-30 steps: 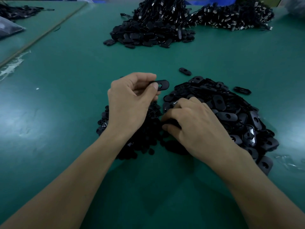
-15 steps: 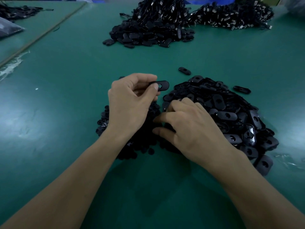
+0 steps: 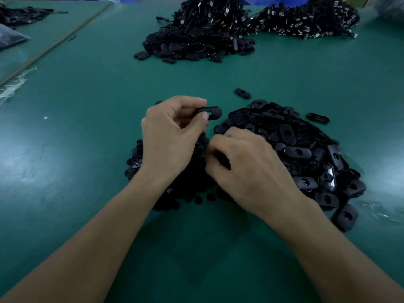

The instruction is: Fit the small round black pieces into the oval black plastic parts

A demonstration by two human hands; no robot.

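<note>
On the green table (image 3: 83, 193) a heap of oval parts (image 3: 301, 153) is piled. Small round pieces (image 3: 134, 165) are heaped just left of it, one stray oval part (image 3: 242, 93) is laid just beyond it, and a cabled heap (image 3: 196, 38) is stacked well beyond it.

Two hands working, left hand (image 3: 170, 136) and right hand (image 3: 247, 169), with one oval part (image 3: 213, 111) held up. Two stray ovals (image 3: 242, 93) as well. Four big heaps: round-piece heap (image 3: 135, 162), oval heap (image 3: 306, 154), two far heaps (image 3: 196, 40).

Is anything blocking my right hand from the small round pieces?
Nothing visible does. The right hand is at the pile of small round pieces, fingers curled on it; the left hand holds an oval part just beyond.
</note>
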